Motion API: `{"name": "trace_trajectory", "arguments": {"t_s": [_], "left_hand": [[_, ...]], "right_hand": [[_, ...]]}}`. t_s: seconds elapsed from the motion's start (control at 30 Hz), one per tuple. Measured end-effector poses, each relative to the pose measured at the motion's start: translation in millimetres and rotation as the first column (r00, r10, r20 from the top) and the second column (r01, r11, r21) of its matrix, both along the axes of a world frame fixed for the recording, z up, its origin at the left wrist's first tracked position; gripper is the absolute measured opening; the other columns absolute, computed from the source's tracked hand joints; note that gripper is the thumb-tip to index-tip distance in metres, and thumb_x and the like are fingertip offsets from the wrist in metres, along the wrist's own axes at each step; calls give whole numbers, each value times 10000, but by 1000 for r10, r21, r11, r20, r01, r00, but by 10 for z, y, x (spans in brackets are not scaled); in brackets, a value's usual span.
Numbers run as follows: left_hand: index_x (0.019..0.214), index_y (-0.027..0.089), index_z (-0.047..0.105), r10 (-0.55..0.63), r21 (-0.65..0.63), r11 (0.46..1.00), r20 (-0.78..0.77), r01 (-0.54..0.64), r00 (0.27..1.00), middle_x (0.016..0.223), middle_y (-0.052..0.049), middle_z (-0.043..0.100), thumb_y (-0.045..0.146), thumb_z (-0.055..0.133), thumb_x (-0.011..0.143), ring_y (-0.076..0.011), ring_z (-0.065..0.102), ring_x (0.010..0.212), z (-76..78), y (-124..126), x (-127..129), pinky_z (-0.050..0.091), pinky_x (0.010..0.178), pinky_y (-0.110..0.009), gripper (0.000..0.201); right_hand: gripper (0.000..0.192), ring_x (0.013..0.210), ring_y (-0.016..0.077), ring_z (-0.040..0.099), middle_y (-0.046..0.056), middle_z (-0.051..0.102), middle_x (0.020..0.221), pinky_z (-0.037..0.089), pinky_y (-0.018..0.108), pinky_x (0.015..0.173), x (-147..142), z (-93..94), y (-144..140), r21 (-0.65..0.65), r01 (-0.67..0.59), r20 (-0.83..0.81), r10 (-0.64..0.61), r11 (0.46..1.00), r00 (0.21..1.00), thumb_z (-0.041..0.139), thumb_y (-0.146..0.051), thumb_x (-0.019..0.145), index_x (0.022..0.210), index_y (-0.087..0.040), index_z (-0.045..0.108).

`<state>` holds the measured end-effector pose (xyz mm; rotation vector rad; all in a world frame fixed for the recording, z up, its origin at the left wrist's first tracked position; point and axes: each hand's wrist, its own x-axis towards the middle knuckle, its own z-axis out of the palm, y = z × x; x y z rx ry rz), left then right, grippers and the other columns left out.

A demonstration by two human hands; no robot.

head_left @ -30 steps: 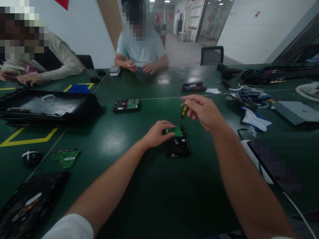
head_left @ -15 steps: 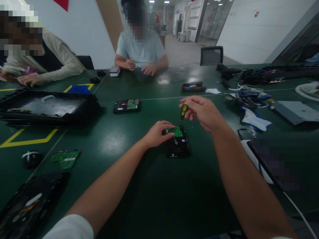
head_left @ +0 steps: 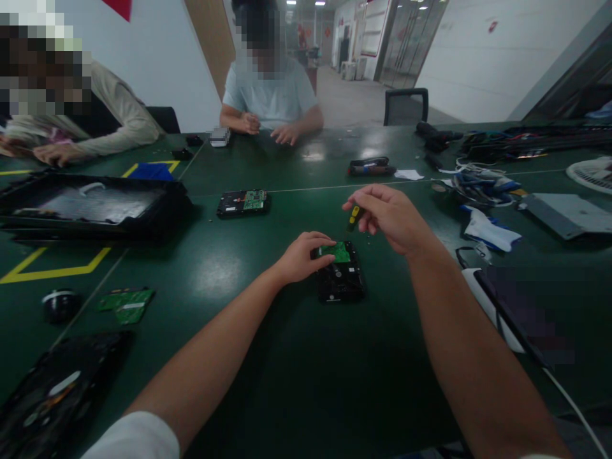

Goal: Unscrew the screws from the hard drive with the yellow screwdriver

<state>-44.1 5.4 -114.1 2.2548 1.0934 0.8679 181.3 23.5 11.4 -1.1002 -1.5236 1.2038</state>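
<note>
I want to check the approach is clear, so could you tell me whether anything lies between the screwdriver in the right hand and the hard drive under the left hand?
Nothing visible does. The right hand holds the screwdriver just above the far end of the hard drive. The left hand rests on the drive's left side by the green board, which shows uncovered.

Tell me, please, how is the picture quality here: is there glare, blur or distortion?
Head view: ceiling lights make pale glare patches on the green table; straight wall edges bend toward the borders, as with a wide lens; the yellow screwdriver in the right hand is slightly smeared; the hard drive under the left hand stays dark.
</note>
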Motion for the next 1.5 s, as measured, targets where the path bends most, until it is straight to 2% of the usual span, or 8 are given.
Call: {"name": "trace_trajectory", "arguments": {"t_s": [0.17,0.4,0.57,0.77,1.0,1.17,1.33,1.5], "left_hand": [[1349,298,731,4,-8,1000,1,-4,1000,1382,-76,699,372,749,964,-285,632,1282,6,-3,6,507,1136,-515,393],[1357,290,726,0,-7,1000,-1,0,1000,1395,-75,692,382,743,970,-283,620,1300,-8,1,-6,498,1148,-507,398],[1347,276,731,-3,5,1000,8,3,1000,1381,-78,698,384,739,974,-274,633,1273,-16,5,1,505,1134,-492,388],[1343,284,732,4,2,1000,-5,-4,1000,1383,-70,701,382,745,969,-277,629,1280,0,-2,8,504,1134,-488,387],[1358,286,723,-2,-18,1000,-8,2,1000,1401,-76,689,380,741,973,-284,622,1290,-14,9,-6,504,1135,-509,397],[1345,286,732,-2,1,1000,1,2,1000,1385,-75,698,367,749,968,-280,633,1274,-6,3,-1,503,1138,-504,387],[1344,279,732,1,7,1000,6,-1,1000,1374,-76,702,366,750,969,-275,633,1272,-5,-6,3,508,1128,-492,386],[1348,269,730,-2,10,1000,14,2,1000,1377,-81,700,370,747,970,-274,628,1279,-25,3,-4,507,1130,-485,392]], "right_hand": [[222,595,95,634,64,765,994,449,224,484,16,-23,5,12,-48,-28,48,999,998,669,-426,1023,1041,-219,749],[231,556,90,521,3,664,700,402,214,476,20,16,-9,60,66,48,-69,996,996,833,-360,890,794,-200,697],[152,512,65,536,67,792,961,341,206,408,6,0,0,14,20,-6,-20,1000,1000,733,-334,959,908,-192,714],[193,581,85,613,72,785,1026,432,208,469,35,-39,26,17,-51,-38,51,999,998,671,-380,1019,1069,-216,760],[203,556,87,526,9,681,717,389,216,471,48,-2,22,49,71,54,-73,996,996,818,-336,906,813,-192,708],[188,516,79,553,68,789,945,346,230,418,26,13,-1,-28,1,-2,-1,1000,1000,761,-351,945,877,-193,685],[208,579,82,605,67,784,1035,417,216,465,28,-5,-10,-19,-103,-41,102,994,994,686,-410,1002,1037,-212,738],[213,546,77,511,2,691,765,362,204,448,39,-27,26,12,-15,-7,15,1000,1000,825,-386,891,889,-201,719]]}}
